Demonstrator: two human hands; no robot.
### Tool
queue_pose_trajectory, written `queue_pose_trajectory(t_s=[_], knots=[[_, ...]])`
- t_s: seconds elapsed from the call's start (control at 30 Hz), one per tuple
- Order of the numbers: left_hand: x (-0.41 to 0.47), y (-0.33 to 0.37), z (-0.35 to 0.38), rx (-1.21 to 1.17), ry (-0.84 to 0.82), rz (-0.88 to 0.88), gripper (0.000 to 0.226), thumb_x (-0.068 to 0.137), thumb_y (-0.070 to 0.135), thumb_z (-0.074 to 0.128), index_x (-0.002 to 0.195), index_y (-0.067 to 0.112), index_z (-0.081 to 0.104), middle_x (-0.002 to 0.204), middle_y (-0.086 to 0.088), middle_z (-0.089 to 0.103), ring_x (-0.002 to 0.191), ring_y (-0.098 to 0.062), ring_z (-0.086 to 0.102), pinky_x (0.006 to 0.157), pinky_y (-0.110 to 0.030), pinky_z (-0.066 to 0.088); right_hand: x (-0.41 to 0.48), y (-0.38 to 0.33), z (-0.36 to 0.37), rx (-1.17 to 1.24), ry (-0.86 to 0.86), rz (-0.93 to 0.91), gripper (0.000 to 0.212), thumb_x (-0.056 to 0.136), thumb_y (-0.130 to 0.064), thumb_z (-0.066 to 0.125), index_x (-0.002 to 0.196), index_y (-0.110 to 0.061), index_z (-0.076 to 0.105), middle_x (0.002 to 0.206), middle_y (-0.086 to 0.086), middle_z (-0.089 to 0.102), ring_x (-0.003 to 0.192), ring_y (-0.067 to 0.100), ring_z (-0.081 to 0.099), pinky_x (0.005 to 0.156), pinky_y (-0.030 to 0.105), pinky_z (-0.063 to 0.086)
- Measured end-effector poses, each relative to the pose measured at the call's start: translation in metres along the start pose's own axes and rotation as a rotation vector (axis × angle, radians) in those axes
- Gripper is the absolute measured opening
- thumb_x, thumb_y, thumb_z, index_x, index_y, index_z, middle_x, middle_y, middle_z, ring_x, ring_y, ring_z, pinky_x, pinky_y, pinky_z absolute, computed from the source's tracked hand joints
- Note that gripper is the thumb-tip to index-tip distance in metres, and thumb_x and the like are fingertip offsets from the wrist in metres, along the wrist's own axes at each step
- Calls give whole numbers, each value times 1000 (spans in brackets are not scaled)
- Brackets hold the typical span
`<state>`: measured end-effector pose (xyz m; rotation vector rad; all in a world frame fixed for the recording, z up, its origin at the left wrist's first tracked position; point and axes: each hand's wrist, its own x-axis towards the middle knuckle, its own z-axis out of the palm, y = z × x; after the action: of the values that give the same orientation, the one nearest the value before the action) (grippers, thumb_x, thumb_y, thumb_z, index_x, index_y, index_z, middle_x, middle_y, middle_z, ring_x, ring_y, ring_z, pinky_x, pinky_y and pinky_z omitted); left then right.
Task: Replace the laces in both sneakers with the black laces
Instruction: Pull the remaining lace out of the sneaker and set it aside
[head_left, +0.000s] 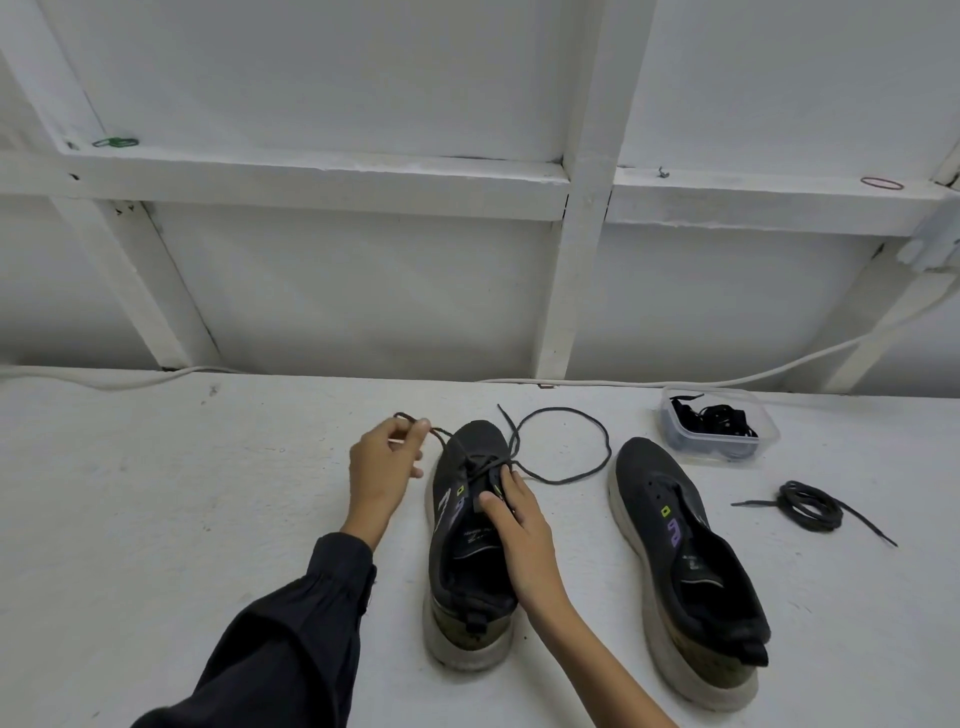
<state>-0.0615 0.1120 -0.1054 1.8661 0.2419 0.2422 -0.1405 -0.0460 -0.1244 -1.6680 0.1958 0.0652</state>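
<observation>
Fingers (415, 428) of left hand (384, 467): pinch one end of dark lace (563, 409) just left of left sneaker (467, 571). Right hand (519, 525): grips that sneaker's eyelet edge, thumb on tongue. Print on both insoles: too small to read. Right sneaker (685, 561): stands unlaced beside it on white desk (156, 493), near coiled lace (810, 506) and clear tub (763, 410) of black laces (717, 418). Behind: white framed wall (363, 291), white cable (810, 358) along its foot. Dark sleeve (291, 623): cut off by bottom edge.
</observation>
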Motion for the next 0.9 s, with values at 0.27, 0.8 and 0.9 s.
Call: queue_pose_trajectory(t_s=[0.27,0.8,0.9], knots=[[-9,-5,11,103,-106,63,13,86,25,72,78,15,68,67,-1,66,46,-2,58,62,-31,56,0,-1,0,-3,-3,-3,55,97,-28,56,149,-22,38,157,-11,30,142,2,27,107,15,22],[-7,0,4,71,-67,76,11,86,24,72,82,15,68,70,0,66,50,-5,58,61,-31,55,0,-1,0,11,-2,-10,55,97,-29,56,149,-25,39,157,-11,30,142,2,27,111,19,22],[-3,9,-1,-131,152,107,11,88,23,69,85,14,66,76,-2,65,58,-10,59,56,-23,55,0,-1,0,17,-4,-3,57,97,-31,56,150,-24,36,157,-12,29,144,3,24,113,21,21]])
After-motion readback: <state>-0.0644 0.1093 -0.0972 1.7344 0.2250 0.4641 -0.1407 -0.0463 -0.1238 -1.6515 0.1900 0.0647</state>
